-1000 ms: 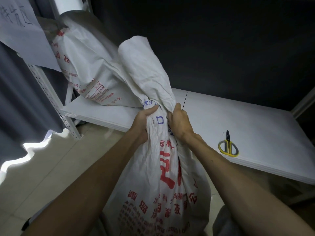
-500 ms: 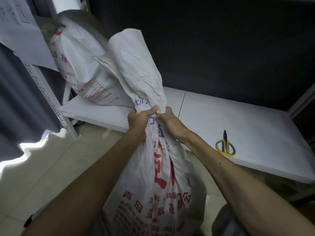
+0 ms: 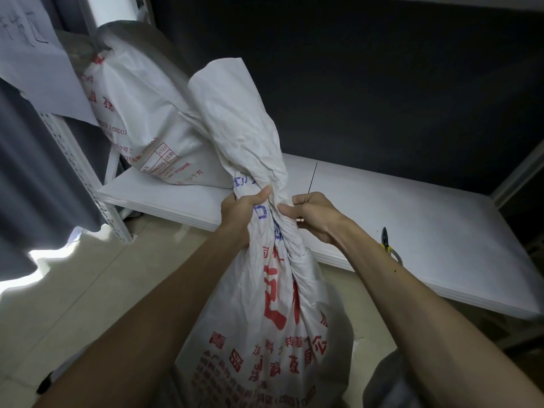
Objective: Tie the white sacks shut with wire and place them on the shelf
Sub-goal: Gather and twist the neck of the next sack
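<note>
- Head view: I'm at the tying step. The sack point(image 3: 265, 334) stands in front of me on the floor, below the shelf point(image 3: 412, 231), with its neck twisted tight but not yet bound.
- My left hand point(image 3: 241, 210) wraps the twisted neck, fingers curled round it and thumb pressed up along the cloth.
- My right hand point(image 3: 312, 213) pinches the neck from the other side between thumb and forefinger, the other fingers curled. A thin wire point(image 3: 312, 178) rises from that fist.
- Next, I judge, the wire must go round the neck and be twisted while my left hand keeps the clamp.
- The sack's long axis runs upright; its loose top flares up and away, leaning left toward the second sack point(image 3: 141, 128) on the shelf.
- Yellow-handled cutters point(image 3: 387, 244) lie on the shelf, right.
</note>
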Demonstrator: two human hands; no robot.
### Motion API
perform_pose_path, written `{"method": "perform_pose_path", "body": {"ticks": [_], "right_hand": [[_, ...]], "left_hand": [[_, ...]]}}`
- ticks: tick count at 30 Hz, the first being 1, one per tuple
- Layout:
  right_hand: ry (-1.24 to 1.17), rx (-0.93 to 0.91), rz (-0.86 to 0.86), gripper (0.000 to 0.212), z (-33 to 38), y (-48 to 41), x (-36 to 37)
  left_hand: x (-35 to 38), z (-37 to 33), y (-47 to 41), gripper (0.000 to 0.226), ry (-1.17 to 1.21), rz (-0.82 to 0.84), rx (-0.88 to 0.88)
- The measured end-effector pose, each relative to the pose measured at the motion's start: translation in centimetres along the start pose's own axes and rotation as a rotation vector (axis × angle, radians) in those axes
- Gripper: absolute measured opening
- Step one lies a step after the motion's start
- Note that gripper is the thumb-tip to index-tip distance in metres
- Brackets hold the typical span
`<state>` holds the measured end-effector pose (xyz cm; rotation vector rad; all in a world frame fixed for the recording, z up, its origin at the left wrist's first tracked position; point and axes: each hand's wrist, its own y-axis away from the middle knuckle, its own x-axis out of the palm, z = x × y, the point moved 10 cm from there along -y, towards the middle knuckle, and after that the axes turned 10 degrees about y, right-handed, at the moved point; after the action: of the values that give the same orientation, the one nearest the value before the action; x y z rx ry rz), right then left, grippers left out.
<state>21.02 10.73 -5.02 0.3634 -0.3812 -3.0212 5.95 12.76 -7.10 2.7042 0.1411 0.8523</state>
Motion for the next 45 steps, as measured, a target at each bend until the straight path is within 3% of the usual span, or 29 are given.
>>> {"method": "perform_pose_path", "body": {"ticks": [5,10,15,21,26,33,35,38,42,45], "right_hand": [[0.463,-0.085,-0.334,0.012,2.0,0.2,-0.7],[0.894,-0.259,-0.626,0.02,4.8,2.9,0.0],[0.942,-0.271,-0.716,0.022,5.1,3.3,0.1],[0.802,-0.334,-0.603,0.022,5.2,3.3,0.7],[0.86,-0.22,-0.066,0.023,3.4,1.7,2.5],[0.633,-0.139,0.088,0.031,1.2,1.6,1.7],[0.651,-0.158,0.079,0.041,1.6,1.7,2.0],[0.903,-0.258,-0.108,0.048,2.9,2.0,1.9],[1.312,-0.32,-0.359,0.032,4.0,3.1,3.1],[1.369,-0.33,-0.413,0.025,3.9,3.8,4.3]], "left_hand": [[0.4,-0.2,0.2,0.019,-0.028,-0.011,0.056],[1.5,0.7,0.6,0.032,0.018,0.1,-0.045],[2.5,0.6,1.1,0.021,0.017,0.245,-0.066],[0.9,-0.7,1.3,0.039,-0.061,0.049,0.134],[-0.3,0.2,0.8,0.034,0.057,-0.038,-0.006],[0.0,0.7,0.7,0.035,-0.011,-0.012,-0.121],[-0.2,0.7,0.8,0.033,0.0,-0.032,-0.111],[-0.7,0.3,0.7,0.038,-0.034,-0.065,-0.04],[0.8,-0.5,1.3,0.043,-0.075,0.017,0.066],[1.2,-1.0,1.8,0.053,-0.141,0.041,0.165]]}}
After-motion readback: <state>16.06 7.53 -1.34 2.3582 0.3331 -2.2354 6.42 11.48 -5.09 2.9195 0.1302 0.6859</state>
